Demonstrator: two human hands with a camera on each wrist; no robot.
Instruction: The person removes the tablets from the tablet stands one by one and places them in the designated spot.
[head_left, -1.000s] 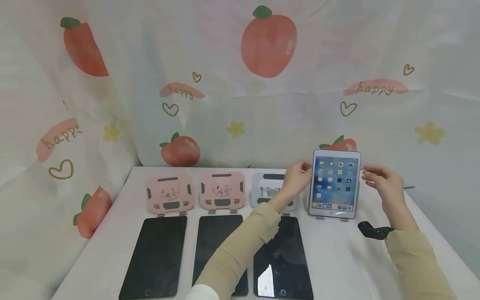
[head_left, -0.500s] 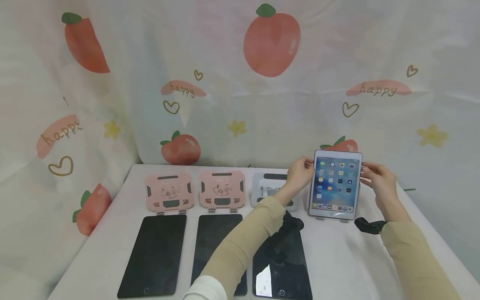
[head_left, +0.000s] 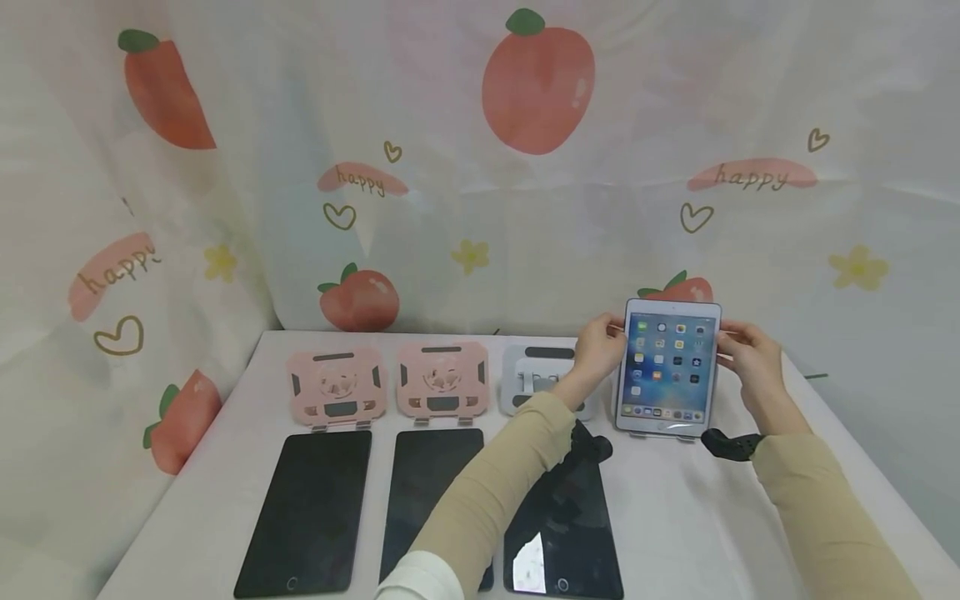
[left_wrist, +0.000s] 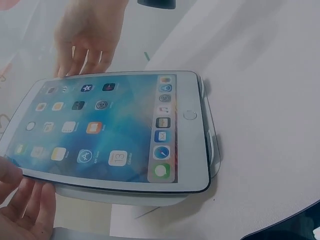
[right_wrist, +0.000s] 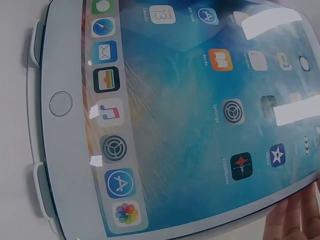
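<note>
A white-framed tablet point(head_left: 670, 367) with a lit home screen leans upright on a stand at the right of the table. Its small lip clips point(right_wrist: 44, 187) show along the tablet's bottom edge. My left hand point(head_left: 600, 350) pinches the tablet's left edge; the left wrist view shows fingertips at the edge and the others beneath. On the opposite side, my right hand point(head_left: 759, 367) touches the right edge with fairly straight fingers point(left_wrist: 90, 60), their tips partly hidden behind the tablet. The right thumb is hidden in the wrist views.
Two pink stands point(head_left: 337, 385) and a pale blue stand point(head_left: 525, 375) are in a row to the left. Dark-screened tablets point(head_left: 307, 508) lie flat before them, two partly covered by the left arm. A fruit-printed curtain point(head_left: 450, 217) hangs behind the white table point(head_left: 187, 500).
My right hand has moved left from just beside the tablet onto its right edge. My left hand has stayed at the left edge, its forearm slightly shifted.
</note>
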